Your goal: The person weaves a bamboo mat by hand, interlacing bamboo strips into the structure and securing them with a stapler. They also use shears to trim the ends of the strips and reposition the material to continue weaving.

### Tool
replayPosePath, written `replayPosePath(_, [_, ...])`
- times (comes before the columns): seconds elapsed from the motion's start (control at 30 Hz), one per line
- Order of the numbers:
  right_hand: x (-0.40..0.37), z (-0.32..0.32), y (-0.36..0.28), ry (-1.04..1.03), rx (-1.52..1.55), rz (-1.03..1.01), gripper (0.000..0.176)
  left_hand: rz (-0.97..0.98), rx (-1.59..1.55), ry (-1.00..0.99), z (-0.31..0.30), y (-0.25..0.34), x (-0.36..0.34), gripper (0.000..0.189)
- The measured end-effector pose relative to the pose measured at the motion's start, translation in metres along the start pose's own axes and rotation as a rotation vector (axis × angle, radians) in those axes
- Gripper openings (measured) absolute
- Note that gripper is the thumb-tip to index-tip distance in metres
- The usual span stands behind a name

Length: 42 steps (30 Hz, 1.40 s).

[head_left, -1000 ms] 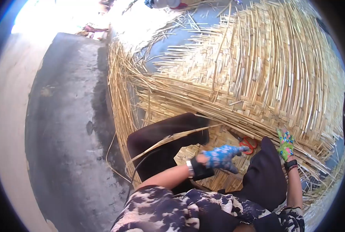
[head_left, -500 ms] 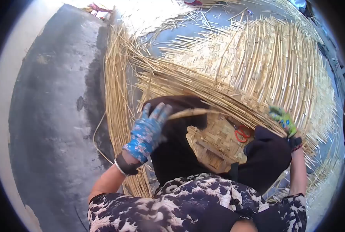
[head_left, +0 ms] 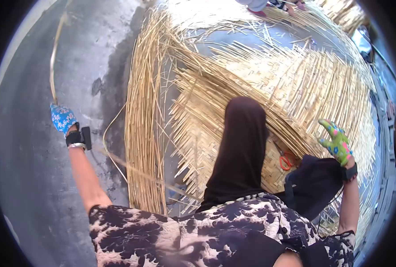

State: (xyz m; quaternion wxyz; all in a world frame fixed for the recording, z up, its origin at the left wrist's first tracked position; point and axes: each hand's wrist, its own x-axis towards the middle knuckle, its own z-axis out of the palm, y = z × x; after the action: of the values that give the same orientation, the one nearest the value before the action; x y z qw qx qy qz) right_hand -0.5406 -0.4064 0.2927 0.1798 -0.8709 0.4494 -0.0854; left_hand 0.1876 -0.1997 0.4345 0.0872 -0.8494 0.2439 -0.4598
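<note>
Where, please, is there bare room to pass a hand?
The grey surface looks bare between the strip held in the left hand and the long reed bundle. The right hand's side is crowded: woven mat, slanting reeds, red-handled scissors.

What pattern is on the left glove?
The left glove is blue with small pale flowers, shown in the head view.

Single head-worn camera — faces forward, down; close above lap; woven mat ahead.
</note>
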Motion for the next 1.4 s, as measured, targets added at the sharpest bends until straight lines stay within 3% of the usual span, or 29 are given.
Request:
replayPosePath(0.03, [0.000, -0.005, -0.006, -0.026, -0.008, 0.030, 0.047, 0.242, 0.752, -0.054, 0.040, -0.023, 0.001, 0.032])
replayPosePath(0.07, [-0.002, -0.007, -0.009, -0.032, -0.013, 0.026, 0.047, 0.242, 0.753, -0.064, 0.027, -0.010, -0.011, 0.032])
replayPosePath(0.13, [-0.002, -0.014, -0.003, -0.085, 0.303, 0.240, 0.047, -0.050, 0.690, 0.335, -0.022, 0.047, -0.039, 0.034])
replayPosePath(0.17, [-0.003, -0.014, 0.013, -0.158, 0.262, 0.338, 0.046, 0.331, 1.448, 0.055, 0.126, 0.024, -0.044, 0.034])
replayPosePath(0.2, [-0.008, -0.014, 0.031, -0.233, 0.224, 0.443, 0.046, 0.350, 0.712, -0.116, 0.073, 0.089, -0.061, 0.034])
replayPosePath(0.23, [-0.015, -0.013, 0.048, -0.236, 0.429, 0.554, 0.045, 0.326, 0.348, -0.340, 0.052, 0.149, -0.080, 0.032])
replayPosePath(0.27, [-0.017, -0.013, 0.057, -0.231, 0.635, 0.661, 0.044, 0.505, 0.110, -0.186, 0.093, 0.184, -0.108, 0.033])
replayPosePath(0.3, [-0.013, -0.021, 0.052, -0.239, 0.586, 0.734, 0.042, 0.497, -0.267, -0.512, 0.155, 0.232, -0.146, 0.039])
replayPosePath(0.33, [-0.011, -0.029, 0.048, -0.252, 0.536, 0.815, 0.040, 0.363, -0.692, -0.777, 0.152, 0.273, -0.167, 0.055])
replayPosePath(0.37, [-0.020, -0.027, 0.059, -0.150, 0.599, 0.851, 0.036, 0.328, -0.788, -0.812, 0.213, 0.320, -0.216, 0.071])
replayPosePath(0.43, [-0.055, -0.020, 0.099, -0.055, 0.703, 0.888, 0.034, 0.148, -0.845, -1.173, 0.196, 0.377, -0.242, 0.082])
replayPosePath(0.47, [-0.060, -0.023, 0.101, 0.028, 0.826, 0.891, 0.033, 0.160, -0.875, -1.190, 0.191, 0.398, -0.249, 0.082])
replayPosePath(0.53, [-0.058, -0.033, 0.088, -0.139, 0.535, 1.022, 0.033, 0.124, -0.821, -1.376, 0.185, 0.427, -0.263, 0.087])
replayPosePath(0.67, [-0.097, -0.014, 0.123, -0.089, 0.498, 1.133, 0.031, 0.270, -0.849, -1.485, 0.235, 0.459, -0.294, 0.075])
replayPosePath(0.7, [-0.104, -0.006, 0.132, -0.129, 0.392, 1.169, 0.030, 0.217, -0.917, -1.617, 0.256, 0.466, -0.304, 0.051])
replayPosePath(0.73, [-0.123, 0.007, 0.152, -0.136, 0.402, 1.162, 0.030, 0.210, -0.906, -1.612, 0.246, 0.453, -0.289, 0.051])
replayPosePath(0.8, [-0.160, 0.039, 0.193, -0.010, 0.823, 1.058, 0.034, 0.258, -1.067, -1.196, 0.202, 0.411, -0.243, 0.041])
replayPosePath(0.83, [-0.130, 0.035, 0.158, 0.143, 1.374, 1.155, 0.041, 0.018, -1.426, -1.241, 0.197, 0.385, -0.225, 0.037])
replayPosePath(0.87, [-0.128, 0.038, 0.159, 0.132, 1.392, 1.141, 0.041, -0.022, -1.429, -1.063, 0.187, 0.352, -0.210, 0.035])
replayPosePath(0.9, [-0.127, 0.041, 0.164, 0.063, 1.233, 1.088, 0.042, 0.080, -1.364, -1.109, 0.214, 0.316, -0.197, 0.033])
replayPosePath(0.97, [-0.127, 0.044, 0.174, -0.053, 0.914, 0.970, 0.044, 0.059, -1.323, -0.992, 0.217, 0.245, -0.159, 0.031])
replayPosePath(1.03, [-0.130, 0.048, 0.192, -0.144, 0.590, 0.829, 0.047, -0.564, -1.184, -1.386, 0.143, 0.184, -0.099, 0.025])
replayPosePath(1.07, [-0.133, 0.052, 0.199, -0.144, 0.601, 0.809, 0.047, -0.621, -1.375, -1.221, 0.147, 0.155, -0.099, 0.023])
replayPosePath(1.1, [-0.137, 0.057, 0.209, 0.018, 0.853, 0.960, 0.046, -0.669, -1.555, -1.040, 0.153, 0.125, -0.098, 0.022])
replayPosePath(1.13, [-0.136, 0.060, 0.212, 0.181, 1.106, 1.105, 0.044, -0.675, -1.551, -1.016, 0.147, 0.106, -0.092, 0.022])
replayPosePath(1.2, [-0.129, 0.058, 0.219, 0.098, 0.948, 1.003, 0.044, -0.963, -1.846, -0.713, 0.130, 0.064, -0.089, 0.027])
replayPosePath(1.27, [-0.131, 0.067, 0.234, 0.023, 0.792, 0.896, 0.044, -0.979, -1.735, -0.610, 0.092, 0.042, -0.089, 0.030])
replayPosePath(1.33, [-0.134, 0.077, 0.263, 0.114, 1.126, 0.913, 0.043, -0.859, -1.783, -0.416, 0.060, 0.026, -0.094, 0.028])
replayPosePath(1.4, [-0.126, 0.076, 0.275, 0.146, 1.190, 0.965, 0.038, -0.861, -1.653, -0.351, 0.038, 0.015, -0.099, 0.024])
